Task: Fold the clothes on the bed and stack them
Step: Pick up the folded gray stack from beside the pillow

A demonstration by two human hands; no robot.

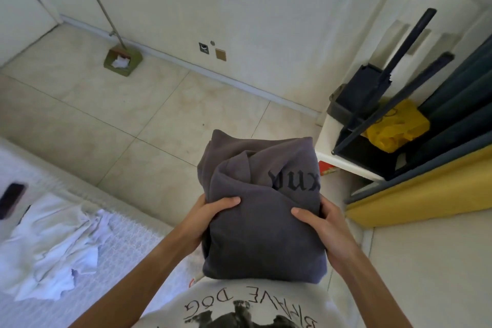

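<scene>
You hold a folded dark grey garment (262,210) in front of your chest, above the tiled floor (111,114), with black lettering showing on its upper fold. Your left hand (210,217) grips its left edge, thumb lying across the top, and your right hand (323,226) grips the right edge the same way. To your left, a crumpled white garment (56,242) lies on the bed (133,224), with a dark phone (10,200) beside it near the frame's edge. A dustpan (122,61) stands against the far wall. To your right, a yellow bag (396,128) sits on a shelf (346,165).
</scene>
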